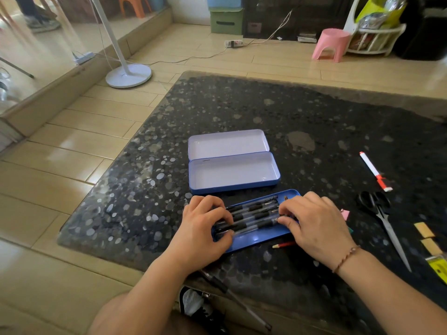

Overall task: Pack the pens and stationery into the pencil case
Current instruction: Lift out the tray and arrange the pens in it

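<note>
1. Desk (314,112): dark speckled stone top. All task items lie on its near half.
2. Pencil case (232,174): blue tin, hinged open, white inside. Lid half (227,142) lies flat on the far side, base half on the near side. Both halves hold nothing.
3. Blue tray (256,238): shallow insert, separate from the case, lying just in front of its base half and tilted slightly relative to it. Contents: a row of black-and-clear pens (254,215) lying side by side along the tray's length. Exact count not readable, since both hands cover the ends.
4. Left hand (205,228): rests on the left end of the tray, fingers curled down onto the pen ends. They press on the pens, not closed around any one.
5. Right hand (314,223): on the right end of the tray, fingers bent with tips touching the pen tips. Likewise not wrapped around a pen. Bracelet on the wrist.
6. Outside any container, on the desk:
   - red pencil (284,244), just beside the tray's near edge;
   - white marker with red cap (373,170), well right of the case;
   - black-handled scissors (384,218), right of the right hand;
   - two tan erasers (424,229), near the right edge.
</note>
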